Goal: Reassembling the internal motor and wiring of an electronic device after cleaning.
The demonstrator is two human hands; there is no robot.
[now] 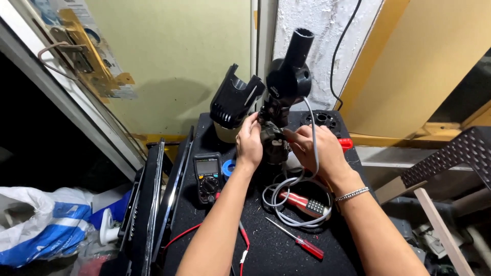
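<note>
Hands meet at the middle of a black worktop point(286, 245), both closed around a dark motor assembly point(274, 143) that stands upright near its far edge. The left hand point(249, 144) presses against the assembly's left side, fingers curled around it in a closed grip. The right hand point(318, 148) holds the right side, thumb and forefinger pinched close at the body where a grey cable point(294, 202) leaves it; the cable drapes over that hand and lies coiled on the worktop just in front. A silver bracelet point(353, 193) circles the right wrist.

Above the assembly rises a black rounded housing point(289, 76) with a tube pointing up. A second black shell piece point(234, 99) sits tilted just to the left.

Near the left forearm lies a multimeter point(207, 176), with a red lead point(189, 232) trailing toward the person, and a blue tape roll point(228, 166) beside it. A red-handled screwdriver point(299, 239) lies in front of the coil, and a red tool point(306, 203) rests inside it. A blue and white plastic bag point(43, 225) sits off to the left.
</note>
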